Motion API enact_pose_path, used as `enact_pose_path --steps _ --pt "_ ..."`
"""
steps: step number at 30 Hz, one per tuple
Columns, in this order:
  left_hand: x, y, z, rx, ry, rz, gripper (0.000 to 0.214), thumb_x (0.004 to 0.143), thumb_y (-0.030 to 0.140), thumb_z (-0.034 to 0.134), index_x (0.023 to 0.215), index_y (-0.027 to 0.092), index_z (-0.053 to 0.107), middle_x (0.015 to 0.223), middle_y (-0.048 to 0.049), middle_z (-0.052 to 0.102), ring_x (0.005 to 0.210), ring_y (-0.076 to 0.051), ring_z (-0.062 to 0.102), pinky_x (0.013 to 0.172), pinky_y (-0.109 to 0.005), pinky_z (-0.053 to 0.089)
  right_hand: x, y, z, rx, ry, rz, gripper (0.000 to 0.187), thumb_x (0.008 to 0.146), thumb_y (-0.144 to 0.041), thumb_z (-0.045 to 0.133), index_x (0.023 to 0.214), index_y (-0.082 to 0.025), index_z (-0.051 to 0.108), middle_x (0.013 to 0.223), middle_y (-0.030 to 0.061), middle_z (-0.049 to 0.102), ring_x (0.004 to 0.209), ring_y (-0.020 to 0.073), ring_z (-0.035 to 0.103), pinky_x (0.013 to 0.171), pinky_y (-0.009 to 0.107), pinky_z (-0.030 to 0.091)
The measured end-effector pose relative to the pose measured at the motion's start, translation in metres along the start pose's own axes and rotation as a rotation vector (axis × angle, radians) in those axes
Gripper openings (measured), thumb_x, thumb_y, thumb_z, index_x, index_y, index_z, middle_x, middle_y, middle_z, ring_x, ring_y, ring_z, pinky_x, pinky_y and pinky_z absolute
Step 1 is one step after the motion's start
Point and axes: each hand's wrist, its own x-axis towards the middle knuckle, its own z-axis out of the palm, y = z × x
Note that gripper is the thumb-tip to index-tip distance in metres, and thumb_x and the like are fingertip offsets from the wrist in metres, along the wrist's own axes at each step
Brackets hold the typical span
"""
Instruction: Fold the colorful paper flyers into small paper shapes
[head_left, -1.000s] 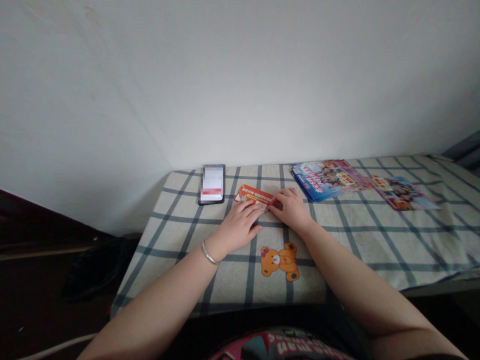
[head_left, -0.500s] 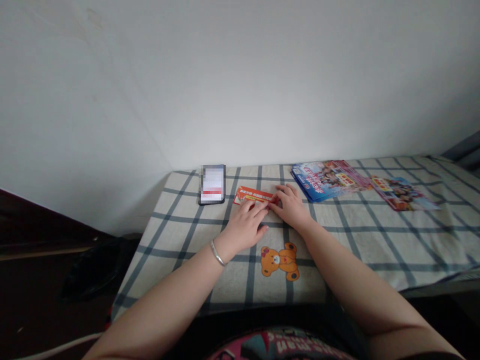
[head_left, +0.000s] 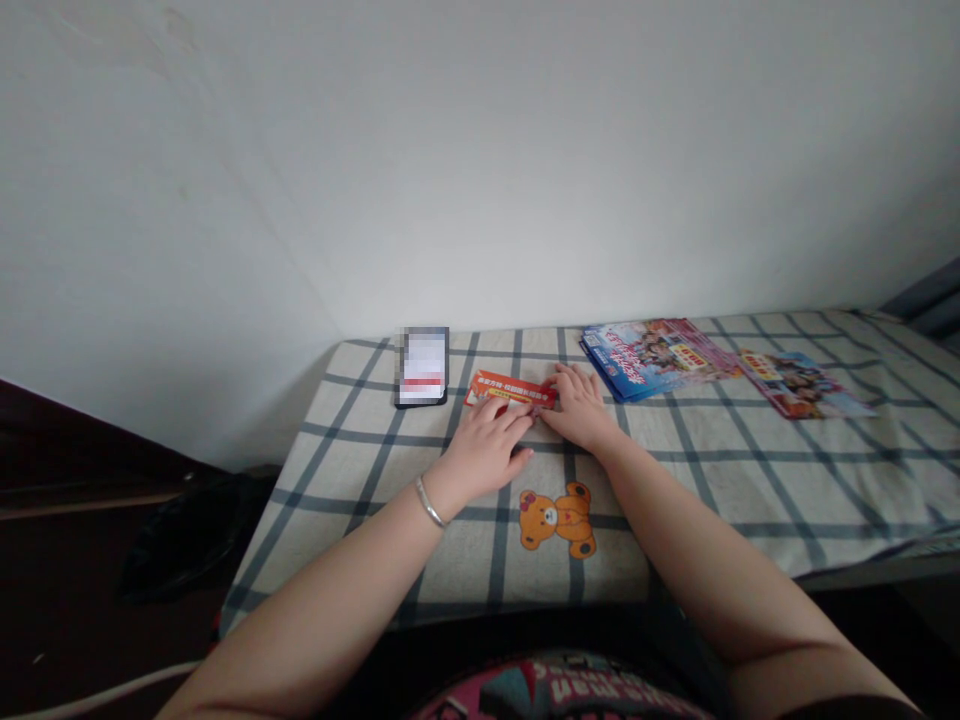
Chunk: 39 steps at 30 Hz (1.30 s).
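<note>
Work in hand: both hands are at one red-orange paper (head_left: 517, 389); handling looks under way, not finished.
Done: the paper lies face up and roughly flat beneath the left fingertips, its printed far edge exposed.
Left: the near edge is under the fingers, and neither hand has let go. Whether a crease is there or complete cannot be told.
Left hand (head_left: 487, 445): laid palm down, fingers a little spread over the paper's near side, thumb out toward the body; nothing seen gripped.
Right hand (head_left: 577, 408): fingers bent, tips and thumb at the paper's right end; cannot tell whether it pinches or only presses.
Paper position: just beyond the left hand's fingers, immediately left of the right hand.
Paper look: a narrow strip shows, red-orange with a line of white characters, a yellow band below and some white at the left corner. Full outline hidden by fingers.
Leaflet stack (head_left: 645, 360): right of the right hand and slightly beyond it, apart from both hands; blue and pink, sheets unevenly aligned.
Other leaflets (head_left: 806, 385): farther right of the right hand; number unclear.
Phone (head_left: 424, 368): beyond the left hand and to its left, screen lit, untouched.
Bear picture (head_left: 556, 518): on the checked cloth (head_left: 341, 480), bodyward of both hands.
</note>
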Motion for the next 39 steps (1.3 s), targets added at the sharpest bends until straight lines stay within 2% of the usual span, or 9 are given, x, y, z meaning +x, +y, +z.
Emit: enact_pose_path --steps 7,12,16,20,23,29,39 --pt "0.000 0.000 0.000 -0.004 0.004 0.002 0.041 0.091 0.039 0.052 0.126 0.019 0.054 0.134 -0.0076 0.054 0.119 -0.030 0.043 0.104 -0.049 0.036 0.002 0.002 -0.001 0.045 -0.018 0.032 0.064 0.078 -0.027 0.051 0.139 -0.016 0.036 0.151 0.0104 0.035 0.145 0.0309 0.017 0.117 0.056 0.007" --pt "0.000 -0.001 0.002 0.002 0.004 -0.001 0.043 0.089 0.040 0.054 0.127 0.019 0.054 0.134 -0.0078 0.054 0.121 -0.030 0.042 0.103 -0.049 0.036 0.005 0.009 -0.001 0.039 -0.017 0.042 0.066 0.080 -0.025 0.048 0.143 -0.014 0.032 0.148 0.0136 0.040 0.144 0.0289 0.022 0.117 0.056 0.009" --pt "-0.001 -0.002 0.003 0.001 0.010 0.008 0.044 0.090 0.040 0.053 0.129 0.020 0.053 0.135 -0.0085 0.053 0.121 -0.030 0.041 0.103 -0.050 0.036 0.006 0.013 -0.001 0.027 -0.021 0.049 0.069 0.082 -0.024 0.045 0.147 -0.012 0.025 0.150 0.0143 0.037 0.144 0.0266 0.023 0.118 0.055 0.009" --pt "0.002 -0.001 0.004 -0.003 0.011 0.000 0.046 0.090 0.040 0.053 0.132 0.021 0.051 0.135 -0.0072 0.053 0.120 -0.030 0.041 0.103 -0.050 0.036 0.004 0.012 -0.001 0.026 -0.010 0.036 0.065 0.087 -0.027 0.042 0.148 -0.015 0.026 0.151 0.0124 0.037 0.144 0.0258 0.022 0.118 0.055 0.008" --pt "0.006 0.001 0.003 -0.006 -0.002 -0.014 0.045 0.089 0.039 0.054 0.130 0.021 0.053 0.132 -0.0066 0.055 0.117 -0.031 0.042 0.102 -0.050 0.037 0.002 0.010 0.000 -0.002 -0.005 0.018 0.068 0.087 -0.035 0.047 0.149 -0.015 0.025 0.153 0.0108 0.034 0.145 0.0278 0.021 0.117 0.056 0.007" --pt "0.010 0.005 0.001 -0.007 0.000 -0.023 0.044 0.088 0.039 0.056 0.127 0.019 0.055 0.129 -0.0075 0.056 0.116 -0.032 0.042 0.102 -0.051 0.037 0.001 0.009 0.001 -0.044 -0.008 0.001 0.069 0.087 -0.034 0.048 0.149 -0.018 0.025 0.155 0.0077 0.030 0.145 0.0288 0.020 0.117 0.057 0.006" --pt "0.005 0.003 0.004 0.013 0.015 -0.015 0.038 0.089 0.025 0.051 0.126 0.018 0.054 0.133 -0.0071 0.055 0.117 -0.029 0.043 0.101 -0.049 0.038 0.001 0.006 -0.003 -0.094 -0.033 0.004 0.067 0.089 -0.034 0.047 0.149 -0.018 0.026 0.155 0.0080 0.030 0.145 0.0278 0.021 0.117 0.057 0.010"
